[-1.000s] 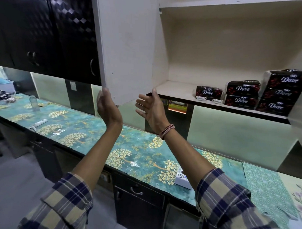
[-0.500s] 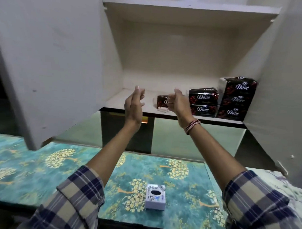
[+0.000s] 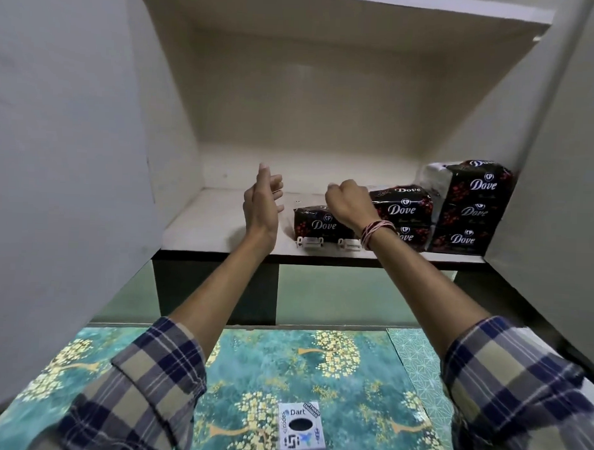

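An open wall cabinet holds black Dove packs on its lower shelf (image 3: 214, 228). A single pack (image 3: 317, 224) lies nearest the middle, a stack of two (image 3: 402, 205) stands to its right, and a stack of three (image 3: 474, 204) is at the far right. My right hand (image 3: 348, 203) hovers over the single pack's top right with its fingers curled downward; they are hidden behind the hand, so contact is unclear. My left hand (image 3: 262, 203) is raised just left of that pack, fingers relaxed, holding nothing.
The cabinet's left door (image 3: 64, 183) and right door (image 3: 559, 200) stand open on either side of my arms. Two white clips (image 3: 310, 242) sit at the shelf's front edge. Below, a white Dart box (image 3: 300, 433) rests on the teal patterned counter (image 3: 266, 375).
My view has swung right and closer to the cabinet. The left hand has left the door edge, both hands have reached in to the shelf, and the right hand's fingers have curled over the single pack.
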Available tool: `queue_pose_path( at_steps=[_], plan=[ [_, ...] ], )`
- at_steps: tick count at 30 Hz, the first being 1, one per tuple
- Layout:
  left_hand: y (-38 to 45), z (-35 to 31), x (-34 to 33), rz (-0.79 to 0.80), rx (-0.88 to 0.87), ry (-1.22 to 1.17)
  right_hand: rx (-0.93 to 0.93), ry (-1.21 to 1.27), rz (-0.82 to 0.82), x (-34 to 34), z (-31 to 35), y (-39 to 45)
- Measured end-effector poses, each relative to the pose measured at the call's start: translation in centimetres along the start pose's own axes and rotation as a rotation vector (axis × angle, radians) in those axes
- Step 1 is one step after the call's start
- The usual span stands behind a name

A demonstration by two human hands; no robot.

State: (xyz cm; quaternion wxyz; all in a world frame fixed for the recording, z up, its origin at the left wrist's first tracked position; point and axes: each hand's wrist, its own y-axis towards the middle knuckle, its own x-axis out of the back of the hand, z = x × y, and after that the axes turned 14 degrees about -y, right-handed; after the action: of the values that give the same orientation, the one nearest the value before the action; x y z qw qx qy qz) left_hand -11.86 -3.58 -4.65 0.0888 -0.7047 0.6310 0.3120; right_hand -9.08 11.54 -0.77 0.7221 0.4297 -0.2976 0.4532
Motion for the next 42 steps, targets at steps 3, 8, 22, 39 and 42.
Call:
queue_pose_path(
  at_steps=[3, 8, 22, 39, 42],
  plan=[
    [0.9, 0.5, 0.1, -0.011, 0.015, 0.001, -0.018, -0.057, 0.027, -0.9, 0.3, 0.7],
    [1.7, 0.9, 0.2, -0.026, 0.041, 0.002, -0.050, -0.152, 0.108, -1.4, 0.6, 2.1],
    [2.4, 1.1, 1.6, -0.058, 0.036, 0.018, -0.052, -0.345, 0.328, -3.1, 0.5, 5.0],
    [2.8, 0.1, 2.8, -0.106, 0.012, -0.009, -0.271, 0.120, 0.738, -2.4, 2.1, 6.8],
    [2.9, -0.5, 3.2, -0.119, -0.008, -0.032, -0.313, 0.287, 0.849, -2.5, 1.7, 6.7]
  ],
)
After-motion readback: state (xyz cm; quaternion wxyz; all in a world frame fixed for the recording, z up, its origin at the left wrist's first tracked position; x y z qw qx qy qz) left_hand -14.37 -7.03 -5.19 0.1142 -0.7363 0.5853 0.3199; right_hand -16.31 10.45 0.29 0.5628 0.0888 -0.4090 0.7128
